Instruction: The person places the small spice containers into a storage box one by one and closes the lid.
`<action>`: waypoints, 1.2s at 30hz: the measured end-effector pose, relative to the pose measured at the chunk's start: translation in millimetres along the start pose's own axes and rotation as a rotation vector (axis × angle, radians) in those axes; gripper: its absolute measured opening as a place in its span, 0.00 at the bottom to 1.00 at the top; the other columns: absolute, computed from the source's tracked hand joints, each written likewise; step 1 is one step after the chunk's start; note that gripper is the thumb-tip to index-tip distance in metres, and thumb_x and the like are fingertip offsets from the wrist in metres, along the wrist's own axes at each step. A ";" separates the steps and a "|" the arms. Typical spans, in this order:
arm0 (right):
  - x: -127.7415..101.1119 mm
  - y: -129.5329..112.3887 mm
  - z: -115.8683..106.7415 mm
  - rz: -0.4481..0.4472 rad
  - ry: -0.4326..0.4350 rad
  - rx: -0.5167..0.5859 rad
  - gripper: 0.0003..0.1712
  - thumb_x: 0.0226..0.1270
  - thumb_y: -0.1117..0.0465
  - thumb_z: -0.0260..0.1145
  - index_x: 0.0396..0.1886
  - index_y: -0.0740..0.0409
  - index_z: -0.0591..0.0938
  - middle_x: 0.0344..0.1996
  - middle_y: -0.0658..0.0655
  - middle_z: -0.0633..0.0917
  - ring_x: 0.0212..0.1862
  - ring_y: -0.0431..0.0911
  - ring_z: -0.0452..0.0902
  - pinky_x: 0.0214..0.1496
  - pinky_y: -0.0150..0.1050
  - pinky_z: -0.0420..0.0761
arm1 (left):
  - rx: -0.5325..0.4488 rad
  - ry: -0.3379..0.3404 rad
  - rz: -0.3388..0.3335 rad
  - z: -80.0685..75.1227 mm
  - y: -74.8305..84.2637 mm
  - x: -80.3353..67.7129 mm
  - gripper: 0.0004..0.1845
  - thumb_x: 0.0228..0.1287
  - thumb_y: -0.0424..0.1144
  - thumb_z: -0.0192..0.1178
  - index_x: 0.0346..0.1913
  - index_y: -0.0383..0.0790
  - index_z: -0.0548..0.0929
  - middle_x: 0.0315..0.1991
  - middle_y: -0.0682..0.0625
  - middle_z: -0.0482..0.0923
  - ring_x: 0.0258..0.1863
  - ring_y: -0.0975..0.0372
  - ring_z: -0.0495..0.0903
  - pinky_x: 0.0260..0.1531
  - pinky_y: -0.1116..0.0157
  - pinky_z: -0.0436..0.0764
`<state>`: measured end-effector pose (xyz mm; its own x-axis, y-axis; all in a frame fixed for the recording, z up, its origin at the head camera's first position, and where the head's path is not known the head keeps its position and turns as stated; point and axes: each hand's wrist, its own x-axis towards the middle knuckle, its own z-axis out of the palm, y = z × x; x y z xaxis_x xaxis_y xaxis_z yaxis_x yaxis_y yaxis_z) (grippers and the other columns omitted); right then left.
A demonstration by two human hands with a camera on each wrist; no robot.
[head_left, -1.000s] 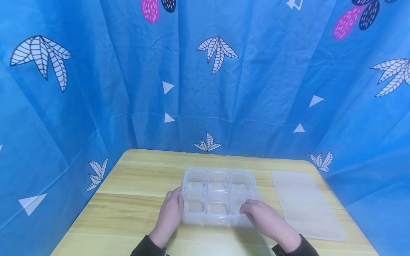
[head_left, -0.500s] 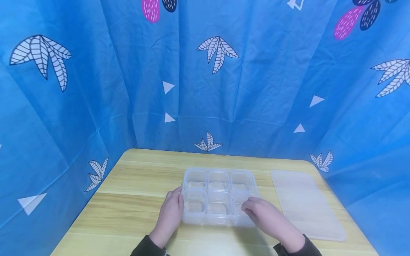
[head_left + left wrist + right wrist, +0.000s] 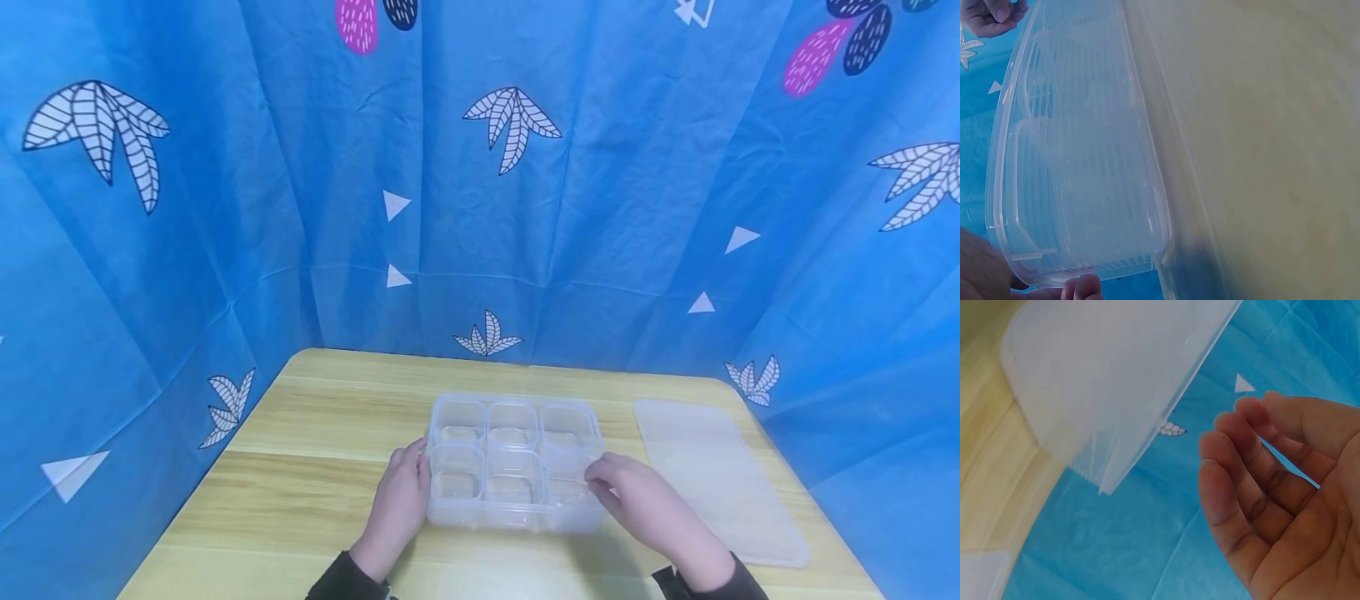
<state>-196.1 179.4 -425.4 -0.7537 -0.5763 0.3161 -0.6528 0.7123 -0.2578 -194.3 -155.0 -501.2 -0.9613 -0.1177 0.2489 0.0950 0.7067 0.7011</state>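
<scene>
A clear plastic container [image 3: 516,517] with several small square compartments sits at the middle of the table. My left hand [image 3: 401,496] grips its left end; in the left wrist view, fingertips [image 3: 1082,286] curl at the rim of the translucent ribbed wall [image 3: 1091,162]. Over the front right corner is my right hand [image 3: 641,504], its fingers loosely bent. From the right wrist view this hand [image 3: 1279,500] holds nothing and stands apart from the container's edge [image 3: 1147,425]. All the compartments in sight look empty.
A flat frosted rectangular lid [image 3: 723,492] lies on the right side of the wood-patterned table [image 3: 315,467]. Blue printed curtains [image 3: 480,208] hang behind the table and along both sides.
My right hand has drawn back to the right, from over the front right compartment to the container's corner. My left hand and the container have stayed in place.
</scene>
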 end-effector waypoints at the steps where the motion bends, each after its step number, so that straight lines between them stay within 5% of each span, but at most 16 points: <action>1: -0.7 1.5 -1.1 0.012 -0.001 -0.001 0.08 0.62 0.69 0.70 0.36 0.50 0.86 0.33 0.41 0.82 0.38 0.39 0.80 0.42 0.39 0.84 | 0.001 0.001 0.000 0.0 -0.2 -0.1 0.22 0.78 0.36 0.48 0.67 0.27 0.71 0.44 0.39 0.76 0.30 0.62 0.76 0.27 0.68 0.78; 16: -13.4 28.6 -9.9 0.213 0.069 -0.044 0.08 0.62 0.69 0.70 0.36 0.52 0.86 0.35 0.46 0.85 0.40 0.45 0.83 0.46 0.46 0.84 | -0.001 0.017 0.015 -1.1 0.0 -0.5 0.21 0.78 0.35 0.49 0.66 0.26 0.72 0.42 0.40 0.75 0.28 0.63 0.73 0.25 0.67 0.76; 36: -37.0 77.8 -9.2 0.390 0.027 -0.066 0.10 0.65 0.66 0.68 0.43 0.67 0.83 0.35 0.58 0.85 0.36 0.52 0.82 0.43 0.55 0.82 | -0.002 0.006 0.017 -1.5 -1.7 0.8 0.21 0.77 0.35 0.50 0.67 0.26 0.72 0.44 0.39 0.75 0.26 0.63 0.72 0.24 0.68 0.76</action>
<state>-218.4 259.9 -448.8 -0.9413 -0.2472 0.2297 -0.3108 0.9004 -0.3044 -194.8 -157.3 -501.1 -0.9579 -0.1099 0.2654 0.1121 0.7075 0.6978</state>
